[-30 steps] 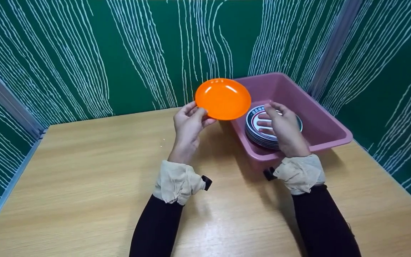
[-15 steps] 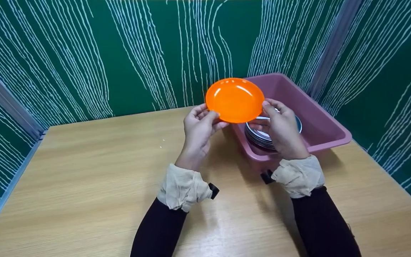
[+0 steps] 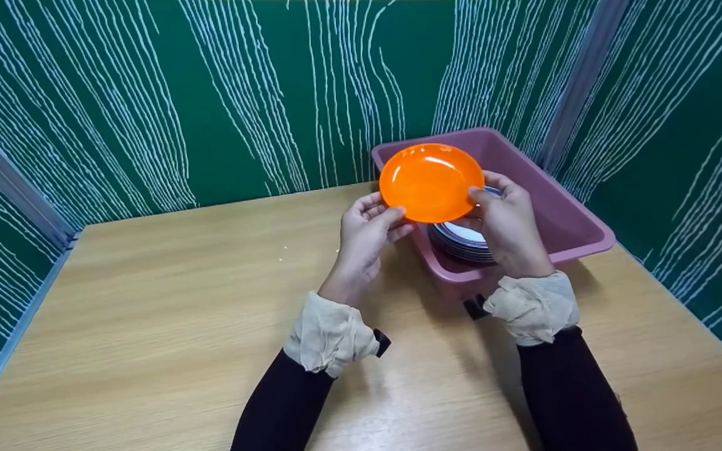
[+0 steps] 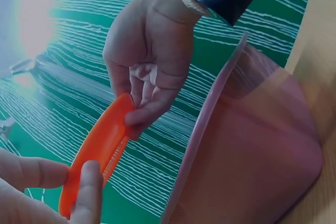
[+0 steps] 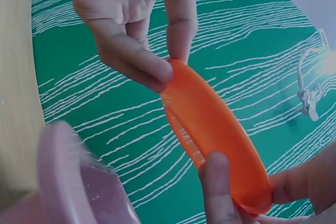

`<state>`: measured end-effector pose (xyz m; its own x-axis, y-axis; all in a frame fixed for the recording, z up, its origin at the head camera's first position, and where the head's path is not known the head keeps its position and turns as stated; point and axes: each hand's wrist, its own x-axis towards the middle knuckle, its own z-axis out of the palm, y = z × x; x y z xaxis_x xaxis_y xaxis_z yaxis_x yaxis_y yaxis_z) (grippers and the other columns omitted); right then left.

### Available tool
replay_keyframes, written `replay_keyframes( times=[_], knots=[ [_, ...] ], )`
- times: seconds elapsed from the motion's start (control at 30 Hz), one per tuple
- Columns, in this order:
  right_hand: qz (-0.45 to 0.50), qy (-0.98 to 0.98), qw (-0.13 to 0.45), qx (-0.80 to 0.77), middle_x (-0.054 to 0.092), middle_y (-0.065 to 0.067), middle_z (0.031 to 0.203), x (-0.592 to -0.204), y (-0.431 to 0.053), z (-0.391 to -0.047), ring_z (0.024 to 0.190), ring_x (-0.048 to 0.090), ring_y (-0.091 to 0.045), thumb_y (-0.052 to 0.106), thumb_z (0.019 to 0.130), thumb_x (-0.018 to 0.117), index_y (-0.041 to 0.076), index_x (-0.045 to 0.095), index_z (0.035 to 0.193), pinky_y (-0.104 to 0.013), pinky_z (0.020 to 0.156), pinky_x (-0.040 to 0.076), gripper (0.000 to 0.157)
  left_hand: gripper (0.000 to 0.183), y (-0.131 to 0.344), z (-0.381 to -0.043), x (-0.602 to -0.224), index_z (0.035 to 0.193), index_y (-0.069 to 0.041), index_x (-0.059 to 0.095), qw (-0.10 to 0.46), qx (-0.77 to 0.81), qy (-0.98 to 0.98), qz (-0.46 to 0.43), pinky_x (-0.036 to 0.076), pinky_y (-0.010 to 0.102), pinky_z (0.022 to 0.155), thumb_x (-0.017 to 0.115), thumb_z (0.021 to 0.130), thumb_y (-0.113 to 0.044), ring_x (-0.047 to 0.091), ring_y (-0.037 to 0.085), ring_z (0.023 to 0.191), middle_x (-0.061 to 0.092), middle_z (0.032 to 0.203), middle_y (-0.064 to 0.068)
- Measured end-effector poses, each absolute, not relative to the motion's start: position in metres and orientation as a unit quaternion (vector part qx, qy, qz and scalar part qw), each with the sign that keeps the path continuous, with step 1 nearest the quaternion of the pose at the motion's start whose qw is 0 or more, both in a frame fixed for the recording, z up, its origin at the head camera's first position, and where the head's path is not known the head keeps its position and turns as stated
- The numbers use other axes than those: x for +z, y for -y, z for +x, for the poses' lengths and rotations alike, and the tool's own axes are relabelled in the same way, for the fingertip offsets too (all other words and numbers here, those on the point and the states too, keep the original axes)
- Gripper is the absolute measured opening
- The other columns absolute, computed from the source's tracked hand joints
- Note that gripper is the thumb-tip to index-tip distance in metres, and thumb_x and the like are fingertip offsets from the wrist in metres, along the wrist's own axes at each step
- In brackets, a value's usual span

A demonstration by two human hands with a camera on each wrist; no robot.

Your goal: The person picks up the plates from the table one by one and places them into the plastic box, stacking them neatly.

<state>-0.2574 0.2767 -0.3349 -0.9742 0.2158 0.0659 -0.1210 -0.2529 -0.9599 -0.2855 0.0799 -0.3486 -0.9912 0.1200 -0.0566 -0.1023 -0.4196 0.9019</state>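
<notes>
Both hands hold a bright orange plate (image 3: 431,183), raised and tilted in front of the pink tub. The left hand (image 3: 368,235) pinches its lower left edge, thumb on the upper face. At the right edge, the right hand (image 3: 511,219) pinches the rim between thumb and fingers. In the left wrist view the orange plate (image 4: 102,140) appears nearly edge-on; the right wrist view shows the plate (image 5: 220,135) with a ring on its underside. Behind and below it, a stack of white plates with dark rims (image 3: 461,244) sits in the tub, partly hidden.
The pink plastic tub (image 3: 574,247) stands at the back right of the wooden table (image 3: 167,326). Green panels with white wavy lines (image 3: 229,94) enclose the back and sides. A few tiny pale specks (image 3: 282,254) lie on the tabletop.
The left hand has carried the orange plate rightward, toward the front of the tub. The right hand, earlier apart from it above the stack, now grips its right edge.
</notes>
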Motion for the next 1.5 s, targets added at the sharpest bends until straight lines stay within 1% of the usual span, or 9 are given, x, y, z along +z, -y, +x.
replay_keyframes(
  times=[0.13,0.33,0.53,0.63,0.87,1.0,1.1,1.3,1.5],
  knots=[
    [-0.043,0.593,0.114,0.796,0.056,-0.02,0.13,-0.333,-0.28,-0.258,0.093,0.074,-0.028,0.007,0.106,0.051,0.001,0.044,0.142,-0.037,0.084,0.062,0.037,0.037,-0.08,-0.287,-0.349,0.128,-0.009,0.057,0.078,0.831,-0.551,0.01,0.062,0.034,0.083,0.073,0.094,-0.004,0.072,0.032,0.095,0.066,0.113,0.015],
    [-0.058,0.597,0.121,0.791,0.052,-0.018,0.132,-0.334,-0.285,-0.259,0.093,0.074,-0.027,0.01,0.107,0.049,0.001,0.042,0.145,-0.036,0.084,0.062,0.039,0.032,-0.081,-0.29,-0.354,0.124,-0.009,0.062,0.078,0.793,-0.603,0.014,0.063,0.033,0.08,0.072,0.094,-0.004,0.066,0.026,0.088,0.066,0.109,0.011],
    [-0.077,0.597,0.123,0.789,0.05,-0.015,0.136,-0.335,-0.291,-0.26,0.094,0.073,-0.026,0.013,0.108,0.051,0.003,0.039,0.149,-0.034,0.086,0.061,0.044,0.043,-0.084,-0.292,-0.361,0.133,-0.003,0.058,0.091,0.747,-0.659,0.019,0.062,0.036,0.083,0.072,0.092,0.0,0.066,0.028,0.097,0.062,0.122,0.016],
    [-0.086,0.591,0.121,0.793,0.05,-0.013,0.137,-0.336,-0.295,-0.261,0.095,0.072,-0.026,0.015,0.107,0.052,0.004,0.039,0.151,-0.034,0.087,0.061,0.047,0.048,-0.088,-0.291,-0.365,0.134,-0.003,0.056,0.098,0.726,-0.68,0.008,0.062,0.038,0.084,0.074,0.089,0.003,0.067,0.029,0.095,0.06,0.125,0.018],
    [-0.101,0.573,0.126,0.804,0.05,-0.012,0.134,-0.34,-0.301,-0.263,0.097,0.07,-0.026,0.014,0.108,0.05,0.004,0.038,0.15,-0.034,0.088,0.061,0.045,0.051,-0.098,-0.291,-0.374,0.13,0.0,0.056,0.092,0.731,-0.677,-0.002,0.062,0.039,0.086,0.073,0.084,0.012,0.066,0.025,0.088,0.059,0.121,0.014],
    [-0.098,0.55,0.132,0.819,0.051,-0.013,0.13,-0.341,-0.304,-0.264,0.089,0.072,-0.025,0.011,0.107,0.052,0.003,0.039,0.147,-0.034,0.083,0.062,0.043,0.056,-0.104,-0.291,-0.378,0.135,0.003,0.054,0.079,0.734,-0.674,-0.001,0.062,0.04,0.087,0.071,0.083,0.013,0.065,0.025,0.093,0.059,0.125,0.017],
    [-0.098,0.534,0.133,0.829,0.052,-0.013,0.127,-0.342,-0.306,-0.265,0.084,0.072,-0.025,0.01,0.106,0.053,0.002,0.039,0.146,-0.033,0.079,0.063,0.043,0.058,-0.108,-0.291,-0.382,0.137,0.005,0.054,0.072,0.729,-0.681,0.003,0.061,0.037,0.087,0.072,0.082,0.011,0.065,0.024,0.099,0.062,0.125,0.017],
    [-0.11,0.522,0.129,0.836,0.051,-0.012,0.126,-0.345,-0.31,-0.267,0.086,0.071,-0.025,0.01,0.106,0.052,0.002,0.035,0.148,-0.033,0.079,0.063,0.046,0.053,-0.113,-0.29,-0.388,0.134,0.006,0.056,0.078,0.744,-0.664,0.004,0.06,0.037,0.09,0.074,0.084,0.01,0.066,0.023,0.097,0.064,0.118,0.016],
    [-0.121,0.511,0.131,0.841,0.05,-0.014,0.125,-0.35,-0.312,-0.272,0.085,0.071,-0.024,0.008,0.107,0.051,0.006,0.04,0.136,-0.034,0.08,0.063,0.031,0.052,-0.113,-0.29,-0.39,0.133,0.006,0.056,0.078,0.756,-0.65,0.005,0.062,0.034,0.084,0.073,0.084,0.013,0.066,0.021,0.088,0.064,0.113,0.016]
  ],
)
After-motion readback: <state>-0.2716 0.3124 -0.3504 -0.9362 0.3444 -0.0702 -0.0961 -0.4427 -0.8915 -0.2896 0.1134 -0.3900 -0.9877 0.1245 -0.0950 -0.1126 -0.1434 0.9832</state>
